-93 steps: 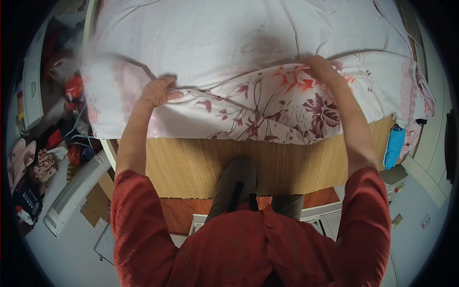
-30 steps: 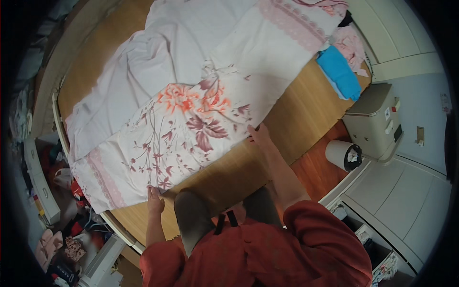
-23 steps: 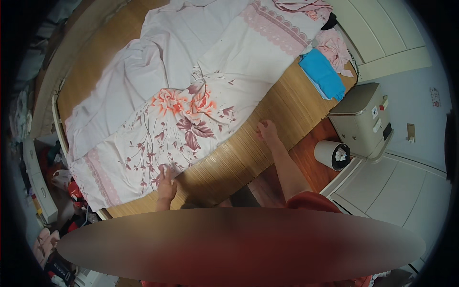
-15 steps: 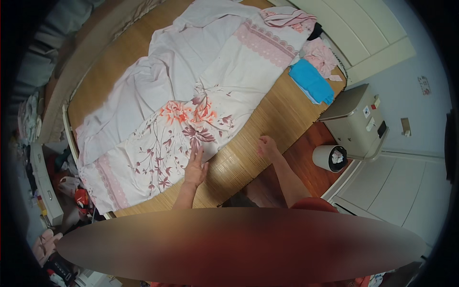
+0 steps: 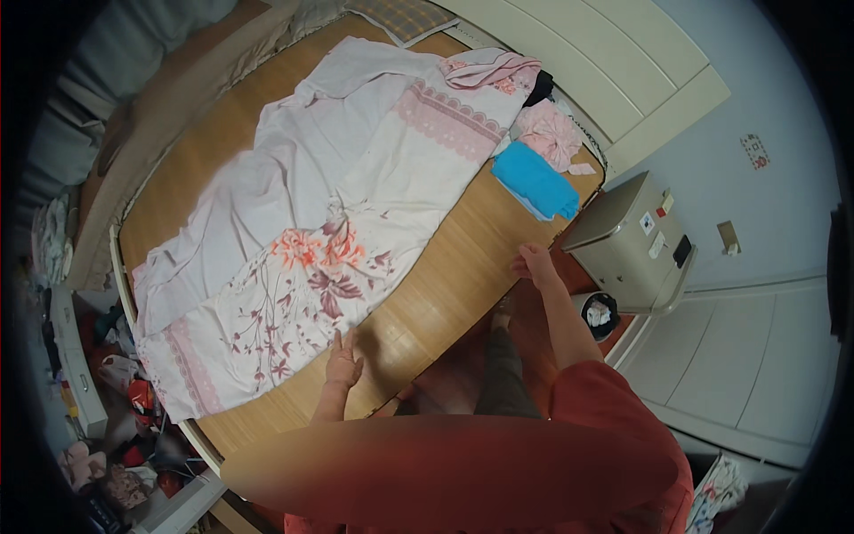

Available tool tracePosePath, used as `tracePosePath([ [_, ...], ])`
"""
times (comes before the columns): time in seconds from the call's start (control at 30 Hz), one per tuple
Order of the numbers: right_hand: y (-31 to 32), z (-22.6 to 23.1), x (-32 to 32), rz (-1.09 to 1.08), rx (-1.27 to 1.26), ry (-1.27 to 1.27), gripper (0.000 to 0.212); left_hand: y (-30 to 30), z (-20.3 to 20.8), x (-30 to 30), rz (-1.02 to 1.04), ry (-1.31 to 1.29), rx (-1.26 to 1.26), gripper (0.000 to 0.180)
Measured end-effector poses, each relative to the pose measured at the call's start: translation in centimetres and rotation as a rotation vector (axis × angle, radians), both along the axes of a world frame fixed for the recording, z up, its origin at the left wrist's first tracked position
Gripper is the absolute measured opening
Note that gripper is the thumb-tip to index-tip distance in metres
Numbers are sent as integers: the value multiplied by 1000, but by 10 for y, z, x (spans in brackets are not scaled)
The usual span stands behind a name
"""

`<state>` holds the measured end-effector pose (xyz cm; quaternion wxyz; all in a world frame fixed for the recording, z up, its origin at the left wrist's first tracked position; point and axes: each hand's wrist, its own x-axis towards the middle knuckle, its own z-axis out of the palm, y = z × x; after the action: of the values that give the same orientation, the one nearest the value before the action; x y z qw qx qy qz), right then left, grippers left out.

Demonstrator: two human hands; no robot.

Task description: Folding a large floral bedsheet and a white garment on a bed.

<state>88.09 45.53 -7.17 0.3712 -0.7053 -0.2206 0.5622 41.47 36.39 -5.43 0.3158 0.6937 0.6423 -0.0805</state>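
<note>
A floral bed cover (image 5: pixel 298 289) lies rumpled over a bamboo mat (image 5: pixel 449 298), the left hand (image 5: pixel 344 363) at its near edge with fingers spread. To the cover's right, the right hand (image 5: pixel 532 264) hangs loosely curled, while a folded blue cloth (image 5: pixel 538 182) and bunched pink fabric (image 5: pixel 550 135) sit beside its far right end.

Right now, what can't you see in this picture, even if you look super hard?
All in the head view:
The front of the red shirt: a blurred oval covers it.
The part of the bed mat under the flowered sheet: the sheet hides it.
The far end of the checked pad: the top edge cuts it off.
Whether the left hand touches the sheet: its fingertips are too small to tell.
</note>
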Motion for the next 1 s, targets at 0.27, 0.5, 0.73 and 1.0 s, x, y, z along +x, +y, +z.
tracePosePath([
  [0.27, 174, -22, 95, 130, 115, 43, 33, 94, -32, 140, 251, -55, 66, 80],
  [0.5, 263, 14, 231, 53, 81, 114, 28, 199, 19, 309, 188, -249, 158, 77],
  [0.73, 307, 21, 260, 6, 64, 136, 24, 260, 22, 336, 154, -126, 168, 78],
  [1.0, 337, 30, 260, 109, 74, 73, 26, 327, -16, 324, 162, -47, 137, 79],
])
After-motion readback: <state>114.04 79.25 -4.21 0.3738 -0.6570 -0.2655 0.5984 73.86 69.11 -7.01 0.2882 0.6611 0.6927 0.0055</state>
